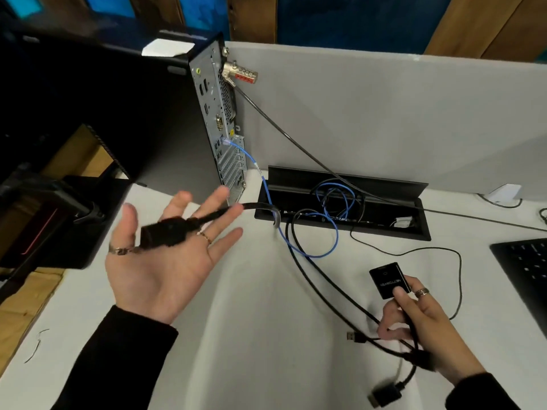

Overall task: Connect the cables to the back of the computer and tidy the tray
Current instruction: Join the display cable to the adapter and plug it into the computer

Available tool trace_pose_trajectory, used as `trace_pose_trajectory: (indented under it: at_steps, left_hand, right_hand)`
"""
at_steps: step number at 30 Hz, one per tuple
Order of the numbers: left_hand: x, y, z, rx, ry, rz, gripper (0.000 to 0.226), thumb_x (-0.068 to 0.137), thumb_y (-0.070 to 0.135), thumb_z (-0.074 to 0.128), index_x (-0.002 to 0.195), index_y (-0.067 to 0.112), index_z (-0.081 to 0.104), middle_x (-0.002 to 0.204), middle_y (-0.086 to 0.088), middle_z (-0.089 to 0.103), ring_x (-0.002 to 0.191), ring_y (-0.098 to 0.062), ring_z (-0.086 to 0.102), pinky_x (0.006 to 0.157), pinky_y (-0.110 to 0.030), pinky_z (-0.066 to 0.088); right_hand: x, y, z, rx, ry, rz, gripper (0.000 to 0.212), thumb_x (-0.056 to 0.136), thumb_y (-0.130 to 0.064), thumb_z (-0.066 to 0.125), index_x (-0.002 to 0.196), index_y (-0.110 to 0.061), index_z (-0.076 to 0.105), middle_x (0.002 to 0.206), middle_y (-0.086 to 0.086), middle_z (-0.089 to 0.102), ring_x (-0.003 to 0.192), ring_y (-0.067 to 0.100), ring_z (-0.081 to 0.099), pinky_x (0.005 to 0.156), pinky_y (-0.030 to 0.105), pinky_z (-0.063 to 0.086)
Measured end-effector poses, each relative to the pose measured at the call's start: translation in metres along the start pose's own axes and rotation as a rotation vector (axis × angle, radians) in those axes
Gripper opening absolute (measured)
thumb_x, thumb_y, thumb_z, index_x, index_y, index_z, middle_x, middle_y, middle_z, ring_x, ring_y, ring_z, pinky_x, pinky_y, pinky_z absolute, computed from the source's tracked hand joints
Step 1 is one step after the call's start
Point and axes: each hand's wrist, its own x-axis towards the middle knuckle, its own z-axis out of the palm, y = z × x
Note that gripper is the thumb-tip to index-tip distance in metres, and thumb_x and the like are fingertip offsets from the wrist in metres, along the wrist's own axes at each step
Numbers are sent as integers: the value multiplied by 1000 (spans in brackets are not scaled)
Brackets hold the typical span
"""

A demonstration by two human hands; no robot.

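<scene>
Now, from the head view, your left hand lies palm up with fingers spread, and the blurred black plug rests across them, carried rather than gripped; its thick cable runs back to the tray, which sits just right of the computer. Close your fingers round the plug before moving, since an open palm looks likely to let it slide. Then turn its face toward the computer's rear panel and probably aim low, near the bottom of that panel; the blue cable is already seated midway up it. Your right hand, well right of the computer, holds a small black box under the thumb and pinches thin cables. Set those down first, so you can steady the computer while pushing.
</scene>
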Motion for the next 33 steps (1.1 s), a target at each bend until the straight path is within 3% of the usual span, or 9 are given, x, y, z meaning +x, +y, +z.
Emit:
trace_pose_trajectory:
  at_steps: [3, 5, 7, 8, 11, 14, 19, 24, 33]
  left_hand:
    - [2, -20, 13, -72, -79, 125, 50, 85, 41, 62, 123, 16, 44, 143, -22, 39, 135, -38, 34, 108, -47, 34]
    - [7, -24, 24, 219, 170, 259, 32, 83, 37, 64, 109, 24, 51, 127, -14, 58, 108, -26, 62, 82, -34, 55]
    - [13, -29, 31, 528, 385, 402, 8, 97, 29, 44, 98, 24, 50, 110, -5, 68, 79, -15, 67, 63, -26, 53]
    - [16, -31, 34, 661, 424, 442, 14, 101, 27, 36, 95, 24, 49, 102, -1, 70, 73, -13, 64, 62, -26, 50]
    - [17, -33, 35, 956, 405, 476, 22, 100, 33, 32, 90, 26, 50, 87, 6, 72, 86, -16, 62, 80, -34, 47]
    - [15, -38, 35, 983, 221, 450, 21, 90, 43, 38, 88, 32, 56, 86, 1, 71, 99, -25, 62, 98, -44, 44]
    - [5, -54, 38, 957, -32, 342, 25, 83, 59, 52, 93, 36, 57, 83, 3, 69, 85, -25, 68, 85, -40, 56]
    - [3, -56, 38, 1051, -51, 305, 26, 84, 61, 49, 97, 39, 56, 85, 6, 70, 89, -23, 68, 88, -58, 49]
    - [4, -52, 31, 1128, -40, 277, 33, 83, 66, 45, 99, 39, 54, 86, 10, 69, 88, -27, 65, 84, -61, 48]
  right_hand:
    - [-6, -12, -8, -84, 61, -60, 47, 76, -46, 62, 113, -19, 52, 57, 13, 54, 51, 26, 56, 56, 42, 56]
    - [-7, -19, -15, -156, 135, -106, 27, 90, -27, 50, 115, -16, 51, 54, 7, 52, 45, 18, 47, 50, 35, 51]
    - [-7, -27, -17, -226, 180, -165, 20, 94, -20, 45, 113, -16, 52, 54, 0, 53, 43, 13, 40, 47, 24, 44]
    - [-8, -33, -16, -255, 194, -200, 18, 95, -19, 45, 110, -16, 53, 56, -2, 55, 43, 11, 39, 46, 18, 41]
    - [-10, -47, -8, -293, 173, -282, 12, 94, -16, 44, 102, -14, 54, 62, -5, 60, 45, 6, 40, 47, 10, 37]
    - [-15, -59, 7, -291, 136, -335, 14, 94, -14, 45, 100, -19, 56, 66, -4, 63, 48, 6, 42, 50, 9, 38]
    - [-25, -73, 37, -217, 44, -384, 24, 85, -26, 47, 106, -27, 56, 68, 1, 64, 50, 9, 44, 54, 11, 39]
    - [-27, -76, 62, -118, -35, -406, 30, 79, -24, 47, 106, -29, 57, 66, 4, 65, 49, 10, 45, 54, 12, 42]
    - [-23, -68, 67, -96, -24, -327, 29, 86, -14, 46, 112, -24, 53, 67, 3, 65, 49, 8, 45, 54, 10, 43]
